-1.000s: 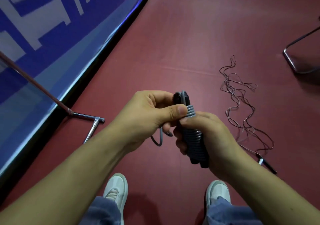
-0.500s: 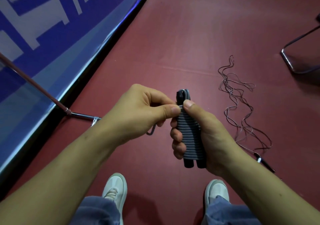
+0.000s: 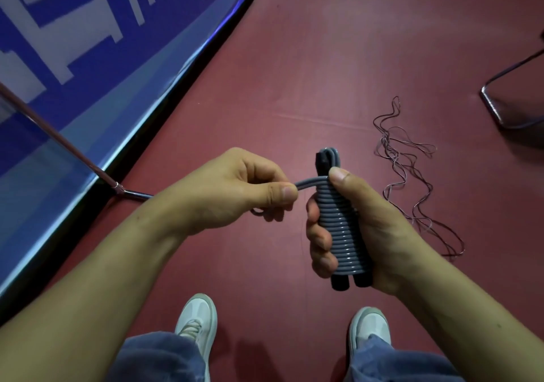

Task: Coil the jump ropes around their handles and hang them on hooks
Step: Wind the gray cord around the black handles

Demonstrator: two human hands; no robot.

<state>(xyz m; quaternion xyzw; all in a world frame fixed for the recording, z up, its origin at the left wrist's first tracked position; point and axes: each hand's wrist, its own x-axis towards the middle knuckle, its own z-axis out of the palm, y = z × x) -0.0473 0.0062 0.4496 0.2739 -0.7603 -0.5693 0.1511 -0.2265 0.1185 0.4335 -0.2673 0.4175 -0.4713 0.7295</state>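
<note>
Gripping a coiled jump rope (image 3: 341, 228) in the right hand (image 3: 379, 234), pinching its free end (image 3: 309, 182) leftward in the left hand (image 3: 232, 187), left of a loose rope (image 3: 393, 146) on the floor (image 3: 294, 72).

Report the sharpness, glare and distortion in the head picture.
Head view: the grey coiled rope is sharp, with soft highlights glinting on its coils; a pale sheen runs along the lower edge of the blue banner; the wide-angle lens stretches the frame's corners.

Grey rope (image 3: 341, 228), dark red floor (image 3: 323, 72)
</note>
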